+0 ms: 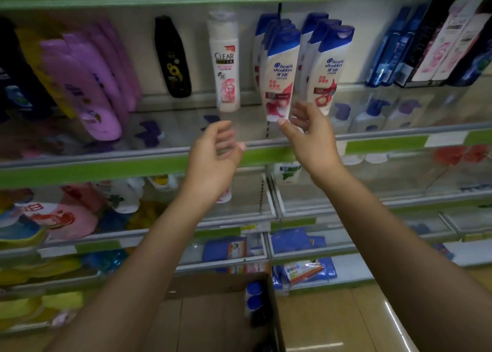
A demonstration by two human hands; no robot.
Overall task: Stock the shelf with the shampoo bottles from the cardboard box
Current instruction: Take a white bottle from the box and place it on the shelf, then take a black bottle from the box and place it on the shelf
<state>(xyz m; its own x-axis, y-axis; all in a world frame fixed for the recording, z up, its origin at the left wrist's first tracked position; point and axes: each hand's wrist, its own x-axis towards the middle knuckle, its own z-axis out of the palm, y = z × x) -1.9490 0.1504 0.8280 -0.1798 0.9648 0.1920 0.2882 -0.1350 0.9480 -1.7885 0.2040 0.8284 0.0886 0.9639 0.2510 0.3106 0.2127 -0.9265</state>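
Note:
Two rows of white shampoo bottles with blue caps stand on the upper shelf. The front bottle of the left row has its base just above my right hand, whose thumb tip touches the bottle's bottom edge while the fingers spread loosely. The front bottle of the right row stands right beside it. My left hand hovers in front of the shelf rail with relaxed, slightly curled fingers and holds nothing. The cardboard box sits on the floor below, with blue-capped bottles in its right corner.
A white Clear bottle and a black bottle stand left of the rows. Purple bottles fill the shelf's left, dark boxed products the right. Lower shelves hold packets and refill pouches. Tan floor lies to the box's right.

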